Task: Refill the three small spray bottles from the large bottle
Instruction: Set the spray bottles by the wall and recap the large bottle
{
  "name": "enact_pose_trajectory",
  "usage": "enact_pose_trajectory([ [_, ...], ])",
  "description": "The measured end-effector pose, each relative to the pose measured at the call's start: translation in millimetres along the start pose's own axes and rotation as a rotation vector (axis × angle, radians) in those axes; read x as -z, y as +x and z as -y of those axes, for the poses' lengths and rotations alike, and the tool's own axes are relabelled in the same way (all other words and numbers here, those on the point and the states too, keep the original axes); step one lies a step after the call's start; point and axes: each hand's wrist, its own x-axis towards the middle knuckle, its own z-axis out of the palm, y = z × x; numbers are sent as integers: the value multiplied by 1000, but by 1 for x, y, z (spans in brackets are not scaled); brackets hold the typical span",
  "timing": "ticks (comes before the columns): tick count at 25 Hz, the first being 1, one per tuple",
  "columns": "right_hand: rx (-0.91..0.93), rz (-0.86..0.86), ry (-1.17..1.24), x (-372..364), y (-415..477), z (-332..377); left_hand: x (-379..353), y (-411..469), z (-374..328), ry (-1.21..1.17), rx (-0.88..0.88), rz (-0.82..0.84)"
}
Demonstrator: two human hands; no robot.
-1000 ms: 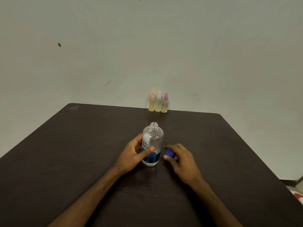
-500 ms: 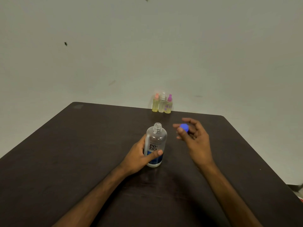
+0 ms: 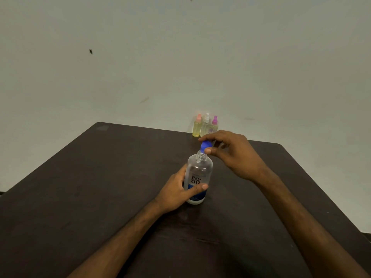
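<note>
The large clear bottle (image 3: 197, 173) with a blue label stands upright on the dark table (image 3: 100, 187), its neck uncovered. My left hand (image 3: 176, 194) grips its lower body. My right hand (image 3: 232, 155) pinches the blue cap (image 3: 205, 145) just above and slightly behind the bottle's mouth. Three small spray bottles stand together at the table's far edge: one with a pink top (image 3: 197, 126), one with a white top (image 3: 206, 124), one with a purple top (image 3: 214, 124). My right hand partly hides the purple-topped one.
A pale wall (image 3: 180, 57) rises directly behind the table's far edge. The table's right edge runs diagonally down to the lower right, with floor visible beyond it.
My right hand lifted the blue cap from the table beside the bottle and brought it up and left to just above the bottle's mouth. My left hand kept its hold.
</note>
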Motion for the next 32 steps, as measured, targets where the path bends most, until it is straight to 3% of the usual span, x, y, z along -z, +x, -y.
enact_pose_trajectory([
  [7,62,222,-134,7,7,12,0,-1,0,15,20,10],
  [20,0,227,-625,0,13,31,0,-1,-2,20,27,7],
  [22,-34,204,-530,2,12,27,0,-1,-2,19,24,6],
  [24,-26,200,-283,8,10,22,0,-1,-1,14,24,4],
  [26,36,274,-156,14,11,21,0,0,1,11,29,1],
  [32,30,251,-439,2,19,23,1,0,1,17,31,4],
])
